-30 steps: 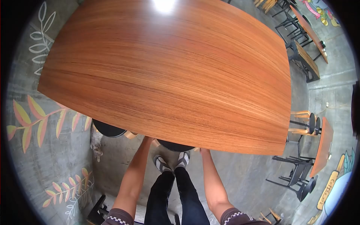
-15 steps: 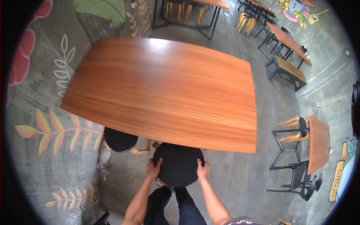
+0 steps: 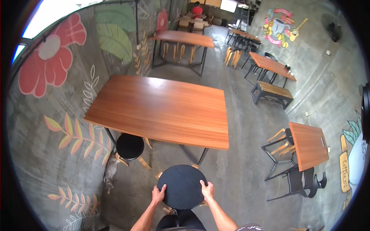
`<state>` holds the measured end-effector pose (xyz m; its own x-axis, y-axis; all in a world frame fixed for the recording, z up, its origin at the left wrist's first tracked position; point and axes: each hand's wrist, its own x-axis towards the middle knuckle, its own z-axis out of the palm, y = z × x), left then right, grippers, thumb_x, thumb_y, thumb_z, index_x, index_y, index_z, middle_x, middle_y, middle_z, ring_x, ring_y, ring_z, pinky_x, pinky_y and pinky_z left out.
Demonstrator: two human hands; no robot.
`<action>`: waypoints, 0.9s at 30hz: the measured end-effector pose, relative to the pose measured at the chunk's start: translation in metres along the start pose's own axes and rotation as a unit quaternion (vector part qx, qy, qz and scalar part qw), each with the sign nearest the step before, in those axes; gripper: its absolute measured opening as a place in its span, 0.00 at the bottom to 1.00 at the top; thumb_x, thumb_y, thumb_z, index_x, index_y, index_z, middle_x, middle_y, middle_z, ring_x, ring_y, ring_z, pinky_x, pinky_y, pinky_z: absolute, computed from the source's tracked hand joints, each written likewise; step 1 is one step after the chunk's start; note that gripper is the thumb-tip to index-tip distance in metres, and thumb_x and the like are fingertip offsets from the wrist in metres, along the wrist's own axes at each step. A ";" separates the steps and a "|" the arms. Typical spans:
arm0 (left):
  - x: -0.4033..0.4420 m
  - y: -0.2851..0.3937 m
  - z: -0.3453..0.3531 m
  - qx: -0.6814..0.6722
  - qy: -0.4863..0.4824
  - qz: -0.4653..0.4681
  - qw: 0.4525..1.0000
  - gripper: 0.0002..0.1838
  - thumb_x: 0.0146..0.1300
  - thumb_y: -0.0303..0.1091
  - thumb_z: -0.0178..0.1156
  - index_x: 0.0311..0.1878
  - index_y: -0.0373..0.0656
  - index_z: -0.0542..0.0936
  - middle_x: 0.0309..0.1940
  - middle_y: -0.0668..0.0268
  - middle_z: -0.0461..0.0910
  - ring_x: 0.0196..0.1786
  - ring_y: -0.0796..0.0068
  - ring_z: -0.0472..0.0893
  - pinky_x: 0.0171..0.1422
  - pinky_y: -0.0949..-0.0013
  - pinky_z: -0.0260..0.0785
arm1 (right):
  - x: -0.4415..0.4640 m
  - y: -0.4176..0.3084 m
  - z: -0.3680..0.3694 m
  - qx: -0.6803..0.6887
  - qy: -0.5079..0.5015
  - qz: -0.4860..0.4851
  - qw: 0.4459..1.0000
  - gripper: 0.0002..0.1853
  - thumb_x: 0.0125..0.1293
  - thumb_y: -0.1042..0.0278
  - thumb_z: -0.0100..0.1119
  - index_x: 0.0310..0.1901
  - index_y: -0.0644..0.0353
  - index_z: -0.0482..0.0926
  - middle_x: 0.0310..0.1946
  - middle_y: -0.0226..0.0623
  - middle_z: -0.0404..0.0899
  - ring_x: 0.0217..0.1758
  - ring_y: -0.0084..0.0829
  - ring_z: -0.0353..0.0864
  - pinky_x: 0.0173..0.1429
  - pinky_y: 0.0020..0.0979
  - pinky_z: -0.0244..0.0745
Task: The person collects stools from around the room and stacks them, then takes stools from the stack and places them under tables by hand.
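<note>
A round stool with a black seat and pale wooden legs is in front of my body, clear of the table's near edge. My left hand grips the left rim of its seat, thumb on top. On the opposite rim, my right hand is closed in the same way. Beyond the stool stands a reddish-brown wooden table on dark metal legs. A second black-topped stool stands partly under the table's left near edge.
By the left wall a grey furry animal, seemingly a cat, lies on the floor. A smaller table with black chairs stands at right. Farther back are a wooden bench, another table and a person in red.
The stool has come back toward me, out from the table's edge, with both hands still on it. My view has tilted up and shows more of the room.
</note>
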<state>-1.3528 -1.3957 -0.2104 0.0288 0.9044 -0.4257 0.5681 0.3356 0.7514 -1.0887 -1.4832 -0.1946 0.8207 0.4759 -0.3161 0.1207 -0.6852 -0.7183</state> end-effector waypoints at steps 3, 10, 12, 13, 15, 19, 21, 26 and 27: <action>-0.045 0.030 -0.014 0.000 -0.030 0.034 0.999 0.39 0.61 0.62 0.62 0.48 0.24 0.75 0.43 0.36 0.81 0.49 0.45 0.83 0.53 0.54 0.74 | -0.032 0.000 -0.061 -0.020 0.008 -0.029 0.999 0.30 0.59 0.41 0.67 0.31 0.69 0.78 0.28 0.53 0.82 0.35 0.49 0.82 0.41 0.45 0.74; -0.140 0.088 0.007 0.034 -0.110 0.093 0.989 0.42 0.60 0.68 0.60 0.46 0.26 0.75 0.40 0.43 0.81 0.46 0.57 0.82 0.49 0.57 0.73 | -0.077 0.032 -0.199 -0.003 0.047 -0.028 0.998 0.29 0.60 0.42 0.67 0.31 0.69 0.80 0.27 0.51 0.82 0.31 0.41 0.81 0.39 0.42 0.73; -0.158 0.107 0.023 0.032 -0.151 0.114 0.981 0.42 0.60 0.68 0.61 0.44 0.26 0.74 0.41 0.39 0.81 0.46 0.53 0.83 0.48 0.54 0.73 | -0.081 0.052 -0.231 0.056 0.071 -0.020 0.996 0.31 0.59 0.39 0.66 0.32 0.69 0.80 0.30 0.57 0.82 0.36 0.53 0.83 0.41 0.47 0.73; -0.167 0.116 0.034 0.054 -0.155 0.123 0.979 0.42 0.59 0.69 0.61 0.41 0.27 0.73 0.36 0.43 0.81 0.42 0.56 0.82 0.45 0.55 0.73 | -0.087 0.055 -0.250 0.062 0.093 -0.009 0.994 0.30 0.59 0.40 0.66 0.32 0.69 0.80 0.30 0.57 0.83 0.37 0.53 0.84 0.42 0.47 0.74; -0.188 0.132 0.056 0.052 -0.181 0.144 0.971 0.41 0.59 0.69 0.61 0.38 0.28 0.72 0.32 0.46 0.80 0.37 0.59 0.80 0.43 0.56 0.72 | -0.089 0.071 -0.284 0.051 0.111 0.008 0.992 0.30 0.59 0.40 0.66 0.33 0.68 0.81 0.32 0.57 0.83 0.39 0.54 0.84 0.43 0.47 0.75; -0.237 0.165 0.111 0.043 -0.185 0.184 0.964 0.40 0.58 0.68 0.62 0.36 0.30 0.72 0.28 0.51 0.78 0.33 0.64 0.78 0.41 0.57 0.72 | -0.084 0.111 -0.350 0.052 0.155 0.019 0.986 0.30 0.60 0.41 0.65 0.32 0.70 0.80 0.29 0.56 0.82 0.35 0.50 0.83 0.41 0.46 0.74; -0.261 0.180 0.144 0.025 -0.176 0.206 0.962 0.38 0.57 0.66 0.65 0.35 0.29 0.73 0.27 0.52 0.79 0.31 0.67 0.77 0.38 0.59 0.72 | -0.072 0.137 -0.381 0.039 0.185 0.003 0.982 0.30 0.61 0.42 0.64 0.32 0.72 0.79 0.27 0.55 0.81 0.33 0.49 0.82 0.40 0.45 0.73; -0.301 0.212 0.237 -0.028 -0.170 0.219 0.960 0.35 0.56 0.63 0.67 0.32 0.31 0.74 0.23 0.57 0.77 0.28 0.75 0.73 0.35 0.64 0.69 | -0.036 0.181 -0.460 0.053 0.229 0.012 0.972 0.30 0.60 0.43 0.65 0.30 0.72 0.80 0.28 0.56 0.82 0.34 0.52 0.83 0.41 0.46 0.73; -0.309 0.223 0.254 -0.032 -0.154 0.231 0.960 0.35 0.56 0.63 0.68 0.29 0.31 0.73 0.21 0.59 0.76 0.27 0.76 0.71 0.33 0.64 0.69 | -0.029 0.184 -0.477 0.061 0.225 0.032 0.972 0.29 0.60 0.43 0.66 0.30 0.72 0.80 0.26 0.55 0.81 0.32 0.50 0.82 0.40 0.46 0.73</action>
<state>-1.0263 -1.6673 -0.0387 0.5128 0.8434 -0.1602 0.3839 -0.0584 0.9215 -0.8236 -1.8864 -0.0221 0.9889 0.1262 -0.0780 0.0174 -0.6209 -0.7837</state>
